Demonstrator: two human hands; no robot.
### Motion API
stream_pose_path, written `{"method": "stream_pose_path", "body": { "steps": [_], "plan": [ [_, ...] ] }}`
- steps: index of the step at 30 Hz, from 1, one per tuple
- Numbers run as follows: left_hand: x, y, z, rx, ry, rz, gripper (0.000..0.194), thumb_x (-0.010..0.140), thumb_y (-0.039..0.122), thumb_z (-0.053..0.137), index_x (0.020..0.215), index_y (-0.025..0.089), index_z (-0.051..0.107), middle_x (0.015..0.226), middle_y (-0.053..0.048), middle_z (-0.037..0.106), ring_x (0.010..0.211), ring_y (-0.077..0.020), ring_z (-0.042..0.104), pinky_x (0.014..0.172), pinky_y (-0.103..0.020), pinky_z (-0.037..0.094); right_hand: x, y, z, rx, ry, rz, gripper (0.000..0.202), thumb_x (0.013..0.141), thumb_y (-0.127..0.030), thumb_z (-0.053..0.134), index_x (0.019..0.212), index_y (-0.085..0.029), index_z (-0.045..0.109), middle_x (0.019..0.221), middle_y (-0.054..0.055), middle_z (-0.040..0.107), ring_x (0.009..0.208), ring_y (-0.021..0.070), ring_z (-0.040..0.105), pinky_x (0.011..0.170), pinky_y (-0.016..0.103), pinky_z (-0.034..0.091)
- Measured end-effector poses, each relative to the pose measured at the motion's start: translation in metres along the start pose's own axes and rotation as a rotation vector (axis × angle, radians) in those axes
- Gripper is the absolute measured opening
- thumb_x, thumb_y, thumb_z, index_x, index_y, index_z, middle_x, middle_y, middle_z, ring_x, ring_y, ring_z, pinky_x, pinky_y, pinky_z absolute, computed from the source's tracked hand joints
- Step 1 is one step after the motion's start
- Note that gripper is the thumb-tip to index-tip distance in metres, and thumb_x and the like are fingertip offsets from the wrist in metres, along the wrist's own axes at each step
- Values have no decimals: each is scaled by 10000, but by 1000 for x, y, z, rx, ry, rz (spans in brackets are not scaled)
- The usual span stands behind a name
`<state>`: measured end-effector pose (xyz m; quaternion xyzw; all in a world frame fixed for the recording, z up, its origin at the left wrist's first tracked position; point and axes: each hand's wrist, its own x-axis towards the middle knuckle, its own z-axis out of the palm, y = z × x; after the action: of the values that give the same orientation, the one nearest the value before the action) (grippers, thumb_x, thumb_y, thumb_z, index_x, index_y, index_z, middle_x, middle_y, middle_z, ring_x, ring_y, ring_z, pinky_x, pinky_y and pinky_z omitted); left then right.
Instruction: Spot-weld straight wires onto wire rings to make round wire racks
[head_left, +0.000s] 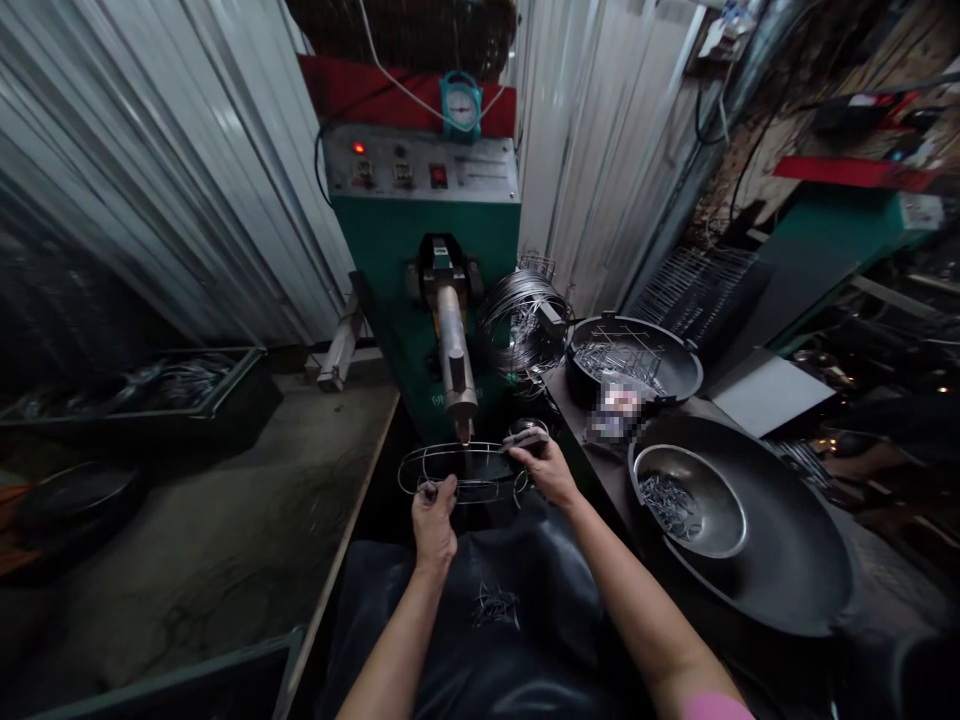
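A wire frame (465, 448) with rounded ends is held level beneath the tip of the green machine's metal arm (454, 350). My left hand (434, 520) is closed on the near left side of the frame. My right hand (546, 465) pinches its right end, with a grey pad or cloth at the fingertips. The frame's rear wire meets the machine's pointed tip. Small wire pieces (495, 605) lie on the dark apron over my lap.
To the right are a pan of wire parts (637, 355), a large pan (780, 530) holding a steel bowl (727, 500), and a wire coil (525, 320). A crate (225, 405) stands left. Another person's hand (855, 465) shows far right.
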<state>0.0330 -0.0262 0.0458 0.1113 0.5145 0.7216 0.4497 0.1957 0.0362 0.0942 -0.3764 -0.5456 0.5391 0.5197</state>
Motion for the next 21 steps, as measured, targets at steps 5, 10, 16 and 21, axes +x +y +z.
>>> {"method": "stream_pose_path", "body": {
  "steps": [5,10,16,21],
  "plan": [
    [1,9,-3,-53,45,31,483,430,352,795,647,169,404,687,60,432,648,-63,456,644,-212,385,6,-4,16,-96,-52,-73,197,684,-343,692,784,-198,604,854,32,665,828,182,609,796,324,470],
    [8,7,-7,-88,71,-38,480,435,369,791,662,172,417,679,62,430,622,-63,450,643,-240,412,17,-8,31,-241,-63,-135,171,681,-326,678,766,-202,597,767,5,635,732,161,581,717,286,453],
    [17,5,-5,-78,64,-103,455,447,394,782,681,165,467,662,54,464,611,-72,461,646,-264,432,27,-10,40,-395,-71,-188,147,702,-332,639,764,-209,590,721,-10,624,691,153,564,663,262,432],
    [13,1,-1,-75,32,-181,428,509,463,739,693,166,493,665,42,469,660,-106,490,730,-362,450,29,-12,41,-451,-64,-186,134,677,-304,667,760,-216,608,706,-17,628,676,153,562,667,264,426]
  ]
}}
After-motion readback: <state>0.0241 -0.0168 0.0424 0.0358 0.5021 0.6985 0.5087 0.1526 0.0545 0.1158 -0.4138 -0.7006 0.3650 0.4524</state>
